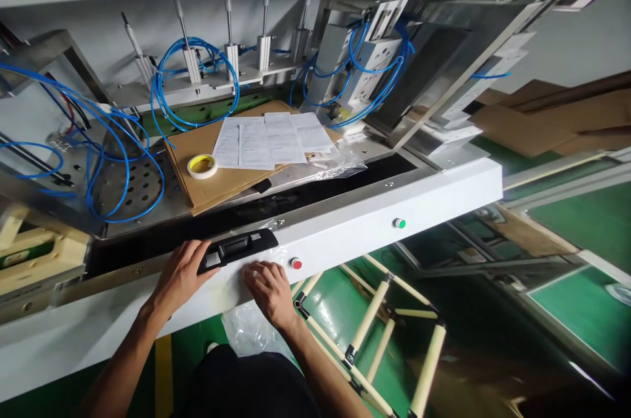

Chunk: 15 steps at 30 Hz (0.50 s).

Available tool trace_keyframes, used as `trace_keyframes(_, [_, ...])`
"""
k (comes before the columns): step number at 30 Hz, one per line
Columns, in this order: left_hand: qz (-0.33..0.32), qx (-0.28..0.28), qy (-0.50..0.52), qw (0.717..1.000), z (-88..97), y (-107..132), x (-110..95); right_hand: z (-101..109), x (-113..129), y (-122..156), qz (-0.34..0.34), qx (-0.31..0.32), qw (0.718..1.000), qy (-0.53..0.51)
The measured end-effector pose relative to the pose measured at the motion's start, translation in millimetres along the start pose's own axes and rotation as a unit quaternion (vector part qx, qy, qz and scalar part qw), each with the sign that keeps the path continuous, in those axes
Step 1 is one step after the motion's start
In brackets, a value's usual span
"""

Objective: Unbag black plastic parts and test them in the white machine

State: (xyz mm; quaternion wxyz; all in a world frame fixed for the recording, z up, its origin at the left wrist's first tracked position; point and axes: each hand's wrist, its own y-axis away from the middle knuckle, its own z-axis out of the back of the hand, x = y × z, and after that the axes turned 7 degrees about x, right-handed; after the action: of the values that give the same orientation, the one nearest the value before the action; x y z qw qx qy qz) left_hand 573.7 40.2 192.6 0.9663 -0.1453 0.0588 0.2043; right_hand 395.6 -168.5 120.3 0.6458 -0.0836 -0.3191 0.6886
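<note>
My left hand (180,275) rests on the white front panel (355,234) of a machine, its fingers curled against the left end of a black handle (239,248). My right hand (269,290) lies on the same panel just below the handle's right end, fingers bent and pressing on the white surface, holding nothing I can see. A red button (296,263) sits just right of my right hand. A green button (399,223) is farther right on the panel.
Inside the machine lie brown cardboard sheets (207,175), printed papers (269,139), a roll of yellow tape (202,166) and clear plastic film (330,168). Blue air hoses (113,162) loop around pneumatic cylinders. A tube-frame rack (374,332) stands on the green floor. A plastic bag (246,332) hangs below.
</note>
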Motion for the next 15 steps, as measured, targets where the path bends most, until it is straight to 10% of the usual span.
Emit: trace_keyframes(15, [0.025,-0.025,0.067,0.997,-3.3,1,3,13,2,-7,0.012,0.022,1.000,0.015])
